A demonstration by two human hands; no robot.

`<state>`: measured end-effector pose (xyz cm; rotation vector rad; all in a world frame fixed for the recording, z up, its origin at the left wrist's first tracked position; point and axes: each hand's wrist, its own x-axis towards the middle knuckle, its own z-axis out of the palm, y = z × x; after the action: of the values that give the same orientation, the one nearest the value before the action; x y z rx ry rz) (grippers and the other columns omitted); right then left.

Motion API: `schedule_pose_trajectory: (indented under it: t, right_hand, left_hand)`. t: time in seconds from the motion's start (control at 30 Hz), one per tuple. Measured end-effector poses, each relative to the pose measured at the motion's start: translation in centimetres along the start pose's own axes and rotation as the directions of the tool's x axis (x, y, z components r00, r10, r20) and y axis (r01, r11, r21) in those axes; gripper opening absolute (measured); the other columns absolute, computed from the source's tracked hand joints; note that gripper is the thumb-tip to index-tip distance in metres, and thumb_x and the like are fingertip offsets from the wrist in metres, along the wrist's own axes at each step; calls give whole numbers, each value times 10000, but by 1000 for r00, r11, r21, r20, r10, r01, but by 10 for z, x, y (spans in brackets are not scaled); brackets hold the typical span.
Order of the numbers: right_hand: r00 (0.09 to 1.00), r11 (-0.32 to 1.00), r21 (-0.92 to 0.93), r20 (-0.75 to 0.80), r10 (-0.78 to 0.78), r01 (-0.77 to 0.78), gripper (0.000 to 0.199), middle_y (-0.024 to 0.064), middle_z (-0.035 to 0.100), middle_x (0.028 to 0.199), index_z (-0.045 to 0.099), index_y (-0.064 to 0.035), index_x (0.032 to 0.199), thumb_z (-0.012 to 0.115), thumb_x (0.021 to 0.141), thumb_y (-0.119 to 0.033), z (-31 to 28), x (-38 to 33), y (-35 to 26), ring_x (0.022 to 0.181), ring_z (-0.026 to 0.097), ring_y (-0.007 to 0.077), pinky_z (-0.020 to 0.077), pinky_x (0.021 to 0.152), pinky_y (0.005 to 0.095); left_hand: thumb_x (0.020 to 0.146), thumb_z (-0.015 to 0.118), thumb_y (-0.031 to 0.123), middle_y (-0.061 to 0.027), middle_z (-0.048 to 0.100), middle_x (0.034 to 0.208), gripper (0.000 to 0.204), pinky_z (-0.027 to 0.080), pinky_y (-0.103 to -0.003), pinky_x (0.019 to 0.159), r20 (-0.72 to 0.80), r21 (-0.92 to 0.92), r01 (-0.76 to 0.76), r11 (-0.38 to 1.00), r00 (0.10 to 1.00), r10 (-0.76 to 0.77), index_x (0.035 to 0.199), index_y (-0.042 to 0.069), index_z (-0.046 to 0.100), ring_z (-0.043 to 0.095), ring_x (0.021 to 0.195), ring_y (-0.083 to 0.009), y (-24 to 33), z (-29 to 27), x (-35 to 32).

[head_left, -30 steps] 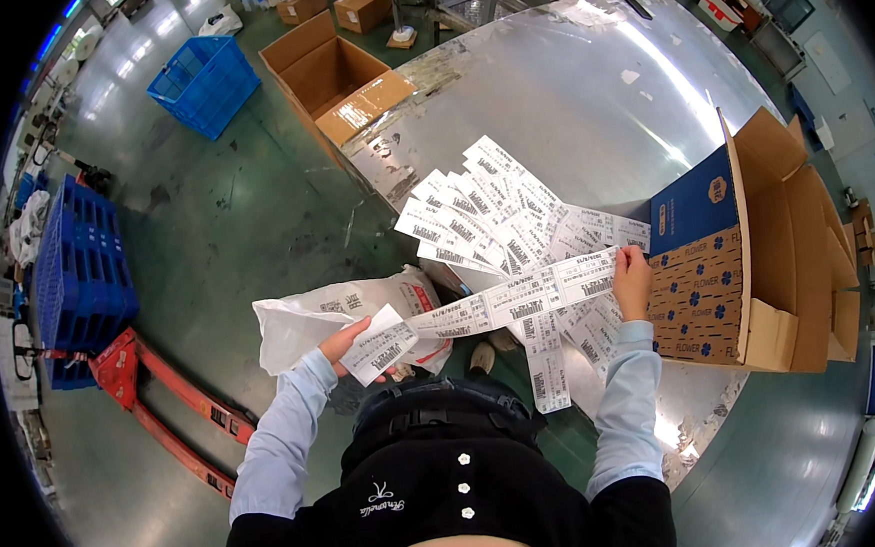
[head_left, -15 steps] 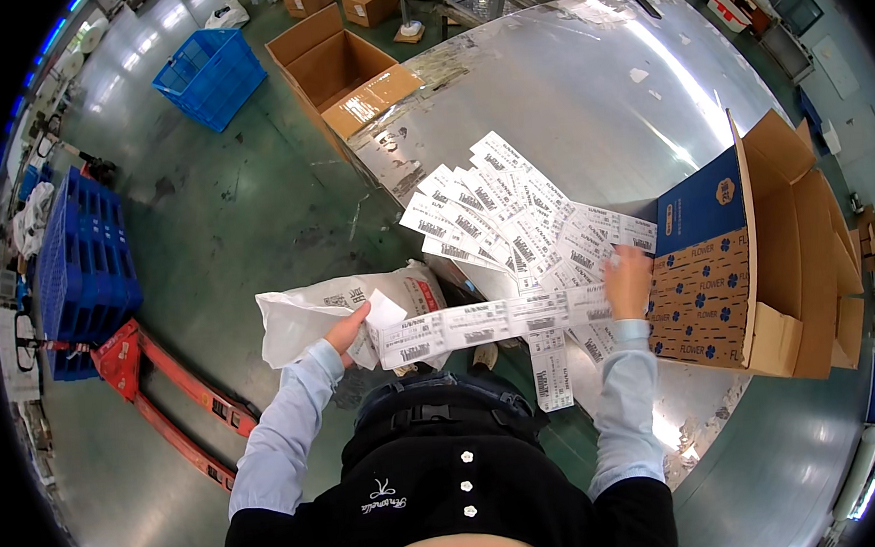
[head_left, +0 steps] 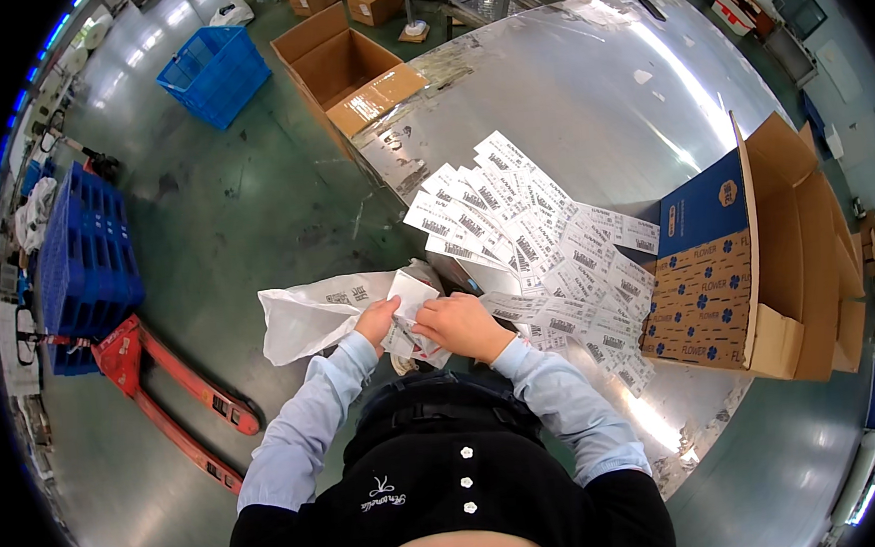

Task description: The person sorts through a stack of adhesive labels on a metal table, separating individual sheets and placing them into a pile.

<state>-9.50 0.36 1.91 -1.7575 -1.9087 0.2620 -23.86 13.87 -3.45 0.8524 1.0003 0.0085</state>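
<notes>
My left hand (head_left: 377,323) pinches a white label sheet (head_left: 415,291) in front of my waist. Close beside it, my right hand (head_left: 467,328) has its fingers curled together at the sheet's edge, and its fingertips are partly hidden. A white sack (head_left: 310,317) with a wide open mouth stands behind and left of my hands. To the right, printed white label strips (head_left: 545,229) are fanned over one another on the metal table (head_left: 586,74). One strip end lies just beyond my right hand.
Right of the labels, a patterned cardboard box (head_left: 705,302) and a blue box stand by an open brown carton (head_left: 790,222). Another open carton (head_left: 350,73) sits at the table's far left edge. Beyond are a blue crate (head_left: 213,82), blue pallets (head_left: 86,265) and a red pallet jack (head_left: 174,390).
My right hand has moved left from the label pile to my left hand. The long strip stretched between my hands no longer spans that gap, and the hanging strip has shifted onto the table.
</notes>
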Motion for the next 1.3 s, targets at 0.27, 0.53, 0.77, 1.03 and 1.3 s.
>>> schedule_pose_trajectory:
  t: [0.27,0.53,0.77,1.03,1.3]
  right_hand:
    - [996,990,-130,-66,-58,49,246,14,543,657,555,-115,694,610,834,-310,0,-8,7,584,600,192,452,527,326]
    - [976,994,-106,-217,-12,-11,197,18,536,639,564,-134,704,640,817,-277,-9,-8,15,559,596,208,444,502,337]
    - [781,913,128,-481,399,-388,117,74,648,768,644,-115,834,624,852,-229,-41,-2,72,607,620,282,485,543,363]
    - [587,632,27,-342,734,-775,495,153,576,1054,566,-42,1145,695,773,-343,-61,-87,170,1014,503,338,414,880,428]
    - [588,561,-198,-122,800,-804,534,108,533,1033,590,-91,1004,814,602,-361,-31,-142,129,1096,432,324,402,874,419]
  left_hand:
    - [967,446,234,-147,630,1047,314,521,-427,790,-126,-201,-12,980,992,-13,1122,-22,540,642,911,-287,-19,9,18]
    - [981,377,320,-152,581,1166,403,499,-541,863,-193,-274,123,954,964,-180,1243,24,460,603,1029,-339,-12,4,29]
    - [950,452,370,-112,591,1192,441,502,-523,860,-223,-372,62,926,963,-154,1289,88,449,604,1046,-317,-25,-48,39]
    - [911,550,152,-126,609,1141,343,506,-382,859,-163,-198,-120,973,983,88,1220,9,509,618,1001,-257,-32,-61,25]
    - [907,565,118,-108,612,1143,339,498,-361,873,-103,-131,-131,983,988,118,1222,5,516,611,1012,-227,-27,-25,19]
